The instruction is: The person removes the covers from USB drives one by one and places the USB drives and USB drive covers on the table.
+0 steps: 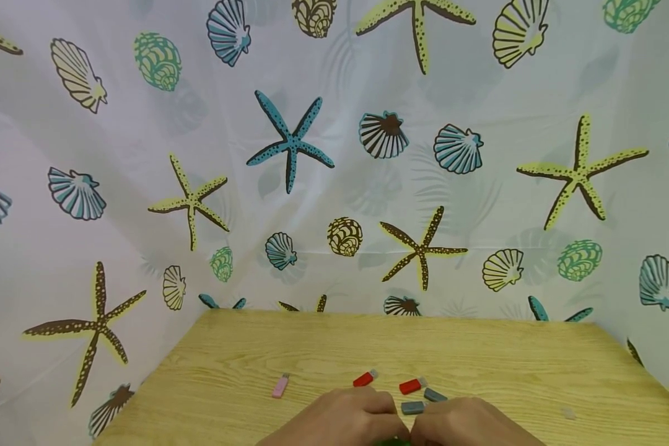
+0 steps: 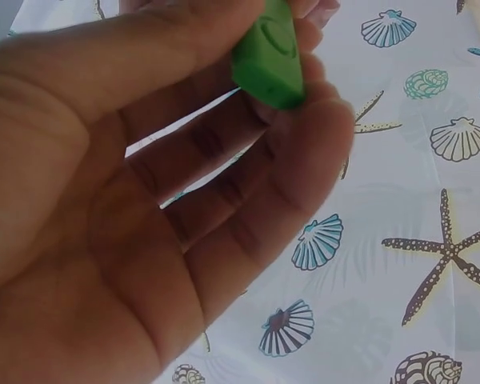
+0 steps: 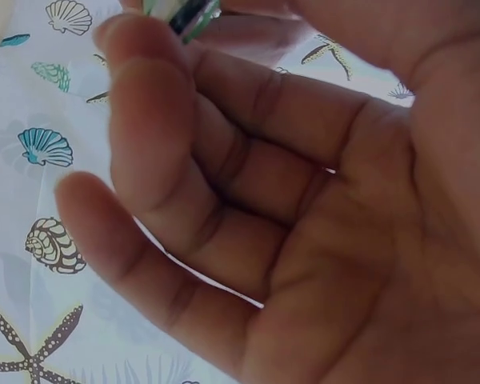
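The two hands meet low in the head view, near 6 o'clock, knuckles up and fingertips together, with the left hand on the 8 o'clock side and the right hand on the 4 o'clock side. Between their fingertips is a green stick, of which only a sliver shows from above. In the left wrist view it lies at 1 o'clock from the palm, pinched between the thumb and curled fingers, its rounded end tilted down toward 6 o'clock. In the right wrist view a shiny green end with a dark part lies at 11 o'clock from the palm, pinched at the curled fingertips; the top edge cuts off much of that grip, and whether this glossy part is a separate piece I cannot tell. From where the hands meet in the head view, a grey USB stick lies just beyond at 12 o'clock, with a red USB stick farther along the same line. A second grey stick lies near 1 o'clock, another red stick between 10 and 11, and a pink USB stick well apart, between 9 and 10. A small clear piece lies near 3 o'clock on the wooden table, and a shell-and-starfish cloth hangs at 12 o'clock beyond it.
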Motion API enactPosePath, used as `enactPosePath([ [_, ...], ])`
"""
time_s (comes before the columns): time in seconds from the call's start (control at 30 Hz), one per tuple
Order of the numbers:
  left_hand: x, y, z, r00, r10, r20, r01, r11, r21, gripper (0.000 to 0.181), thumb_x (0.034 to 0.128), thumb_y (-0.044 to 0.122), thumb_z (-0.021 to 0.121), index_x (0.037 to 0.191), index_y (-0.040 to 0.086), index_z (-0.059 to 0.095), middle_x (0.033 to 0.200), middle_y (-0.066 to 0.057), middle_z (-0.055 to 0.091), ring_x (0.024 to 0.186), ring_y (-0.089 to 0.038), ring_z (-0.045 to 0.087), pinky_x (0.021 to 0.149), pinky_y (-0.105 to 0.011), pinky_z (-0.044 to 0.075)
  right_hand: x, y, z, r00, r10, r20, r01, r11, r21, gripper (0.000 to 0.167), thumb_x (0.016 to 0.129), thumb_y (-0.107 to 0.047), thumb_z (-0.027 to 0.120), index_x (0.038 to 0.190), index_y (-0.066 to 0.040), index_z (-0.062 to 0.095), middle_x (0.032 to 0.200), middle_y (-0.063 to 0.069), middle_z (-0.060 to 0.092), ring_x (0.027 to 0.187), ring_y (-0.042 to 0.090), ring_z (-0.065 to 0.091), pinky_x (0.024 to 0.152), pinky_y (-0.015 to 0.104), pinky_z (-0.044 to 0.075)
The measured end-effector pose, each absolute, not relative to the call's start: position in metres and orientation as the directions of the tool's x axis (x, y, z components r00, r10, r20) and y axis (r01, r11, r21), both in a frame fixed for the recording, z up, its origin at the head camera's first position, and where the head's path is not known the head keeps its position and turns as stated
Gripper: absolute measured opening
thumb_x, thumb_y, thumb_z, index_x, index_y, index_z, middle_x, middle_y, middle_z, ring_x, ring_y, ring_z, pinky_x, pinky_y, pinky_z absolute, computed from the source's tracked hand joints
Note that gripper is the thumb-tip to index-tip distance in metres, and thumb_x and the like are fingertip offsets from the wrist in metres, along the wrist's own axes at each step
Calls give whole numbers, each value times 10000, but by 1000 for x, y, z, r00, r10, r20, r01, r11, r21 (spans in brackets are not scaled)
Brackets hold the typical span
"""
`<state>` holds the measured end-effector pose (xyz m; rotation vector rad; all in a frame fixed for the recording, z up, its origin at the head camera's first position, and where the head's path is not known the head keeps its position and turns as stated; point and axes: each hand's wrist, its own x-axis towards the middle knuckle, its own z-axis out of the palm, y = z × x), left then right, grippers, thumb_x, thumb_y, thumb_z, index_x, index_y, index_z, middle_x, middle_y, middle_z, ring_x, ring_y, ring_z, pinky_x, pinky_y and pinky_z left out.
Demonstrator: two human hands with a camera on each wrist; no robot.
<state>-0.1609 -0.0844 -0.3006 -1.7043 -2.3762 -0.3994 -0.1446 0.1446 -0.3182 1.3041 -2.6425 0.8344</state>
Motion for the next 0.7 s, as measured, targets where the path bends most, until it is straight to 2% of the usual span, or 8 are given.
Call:
enactPosePath([
  [0.23,-162,-83,-301,-336,890,307,942,312,127,209,946,336,608,1003,179,734,862,128,574,734,126,431,640,7,325,-143,145,-318,-668,-693,271,-721,515,-463,127,873,-318,692,762,-290,637,688,-267,443,568,-106,425,469,151,374],
  [0.53,-161,-83,-300,-311,894,322,950,286,121,192,957,318,597,1028,194,726,892,127,590,796,113,465,696,3,342,-145,146,-318,-543,-731,414,-831,394,-394,112,895,-270,682,790,-279,643,705,-249,444,607,-138,412,486,63,326],
  [0.7,-161,-83,-299,-345,886,311,938,317,138,183,940,326,627,1003,187,726,871,139,582,766,122,460,694,-1,356,-145,148,-317,-558,-730,396,-818,402,-411,112,888,-251,690,785,-250,645,704,-248,452,602,-132,416,487,75,341],
])
